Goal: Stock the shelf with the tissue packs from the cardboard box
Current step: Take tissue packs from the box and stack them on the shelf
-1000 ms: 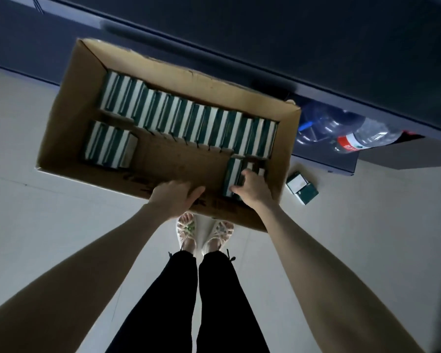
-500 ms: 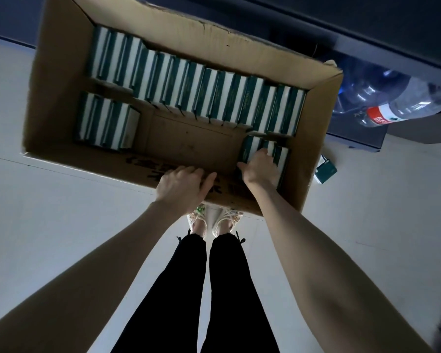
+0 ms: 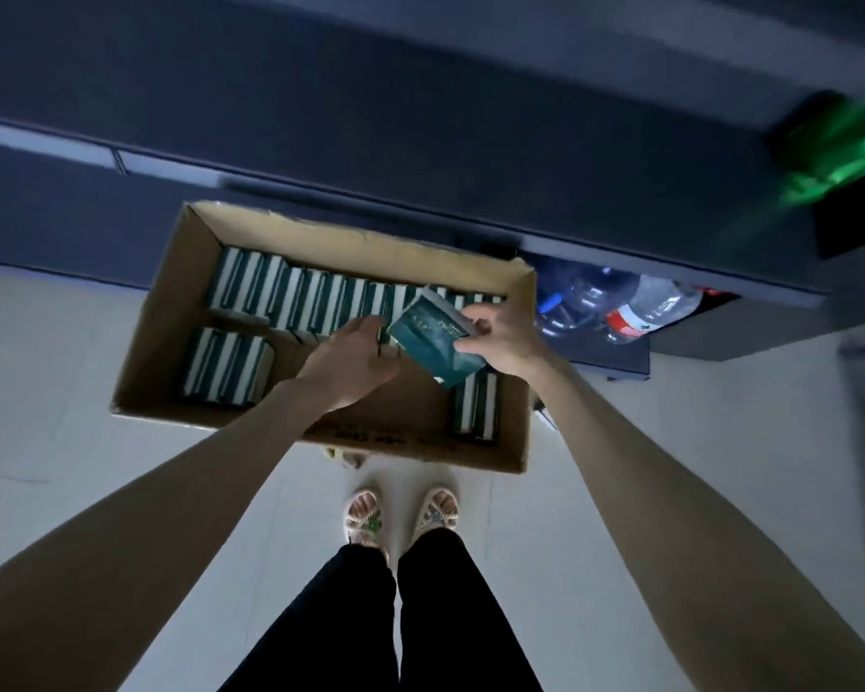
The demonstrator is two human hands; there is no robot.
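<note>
Blurred green object (image 3: 840,152) cut by right edge, bottles (image 3: 662,307) half hidden under shelf (image 3: 620,254)

matt cardboard box (image 3: 181,312), glossy tissue pack (image 3: 433,342), clear plastic bottles (image 3: 640,312)

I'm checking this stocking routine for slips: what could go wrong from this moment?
The right hand pinches the tilted tissue pack by one end only, so it might drop into the cardboard box. The box lies just ahead of the person's feet, so a step forward may trip.
</note>
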